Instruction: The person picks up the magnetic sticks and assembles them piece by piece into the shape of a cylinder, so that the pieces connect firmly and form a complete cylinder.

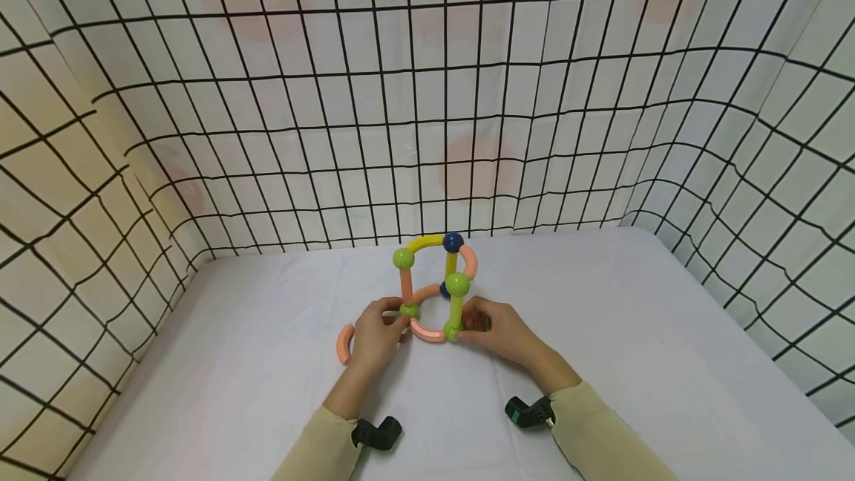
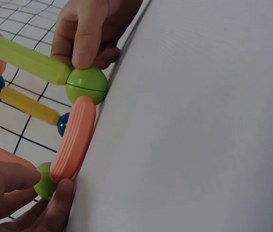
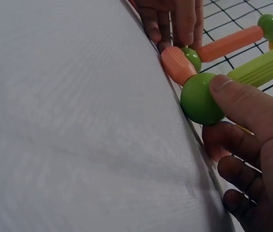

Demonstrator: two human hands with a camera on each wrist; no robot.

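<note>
A frame of balls and sticks stands on the white table. My left hand (image 1: 377,334) pinches its lower left green ball (image 2: 44,181) between thumb and fingers. The lower right green ball (image 3: 202,99) is held between the thumb and forefinger of my right hand (image 1: 504,329). A curved salmon stick (image 2: 73,140) joins these two balls. Above the right ball rises a straight lime stick (image 1: 456,312) with a green ball (image 1: 457,285) on top; over the left one, an orange stick (image 1: 406,286) carries another green ball (image 1: 404,258). A dark blue ball (image 1: 453,242) tops the back corner.
A loose curved salmon stick (image 1: 344,344) lies left of my left hand, partly hidden by it. White cloth covers the table (image 1: 601,303). Black netting (image 1: 477,117) over a pale backing surrounds the back and both sides.
</note>
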